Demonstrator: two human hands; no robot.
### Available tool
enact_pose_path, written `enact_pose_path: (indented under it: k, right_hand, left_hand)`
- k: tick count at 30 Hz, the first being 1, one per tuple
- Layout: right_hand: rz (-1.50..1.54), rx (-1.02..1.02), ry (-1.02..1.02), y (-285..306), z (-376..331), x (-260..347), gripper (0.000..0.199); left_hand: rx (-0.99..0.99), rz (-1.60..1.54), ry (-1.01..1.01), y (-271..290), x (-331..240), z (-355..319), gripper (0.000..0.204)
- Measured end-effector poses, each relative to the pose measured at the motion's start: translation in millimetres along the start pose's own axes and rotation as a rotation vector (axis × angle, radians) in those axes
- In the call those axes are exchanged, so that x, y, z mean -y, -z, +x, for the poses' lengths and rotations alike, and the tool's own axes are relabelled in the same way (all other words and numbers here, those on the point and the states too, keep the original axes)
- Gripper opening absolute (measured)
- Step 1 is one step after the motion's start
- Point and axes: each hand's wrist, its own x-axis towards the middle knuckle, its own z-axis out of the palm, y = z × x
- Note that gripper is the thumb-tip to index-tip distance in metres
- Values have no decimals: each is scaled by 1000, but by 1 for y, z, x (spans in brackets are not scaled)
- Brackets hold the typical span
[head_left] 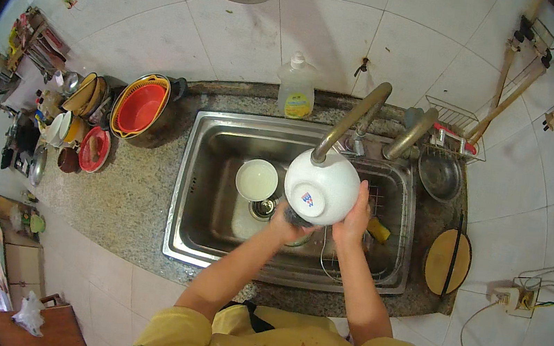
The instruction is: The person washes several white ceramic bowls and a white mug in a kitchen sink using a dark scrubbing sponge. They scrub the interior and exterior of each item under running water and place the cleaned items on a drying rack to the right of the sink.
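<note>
Head view is showing a large white bowl [337,181] above the basin of a steel sink [173,229], between the two grips and below the end of a faucet [353,123]; whether bowl and faucet are touching cannot be told. The right grip [355,217] is bearing on the bowl's right wall, its fingers extending up the side and partly curling, opened only as far as the wall requires. The left grip [286,226] is closing around a dark pad [296,218] at the bowl's lower left edge. The bowl, being round, is presenting no long axis; its foot is facing up at the camera, tilting toward the wearer and slightly left, while its mouth is facing away, hidden. Both forearms are entering from the lower edge and converging on the bowl, the left slanting rightward, the right leaning leftward. A small white bowl [256,180] is sitting mouth-up in the basin, left of the left grip. A yellow sponge [378,230] is lying right of the right grip.
</note>
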Motion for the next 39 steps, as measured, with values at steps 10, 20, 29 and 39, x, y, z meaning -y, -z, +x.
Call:
enact_pose_path:
  k: [10, 20, 29, 39]
  right_hand:
    - [-645, 83, 258, -1, 1, -14, 39]
    - [-97, -123, 48, 1, -7, -2, 36]
    - [-125, -173, 67, 6, -1, 0, 40]
    - [-292, -138, 166, -15, -3, 12, 41]
  left_hand:
    - [-226, 2003, -1508, -65, -12, -34, 47]
    - [-85, 872, -813, -14, -45, -1, 50]
    - [-156, 1782, -1290, -32, -25, -18, 38]
    - [-258, 1819, -1561, -62, 16, -41, 52]
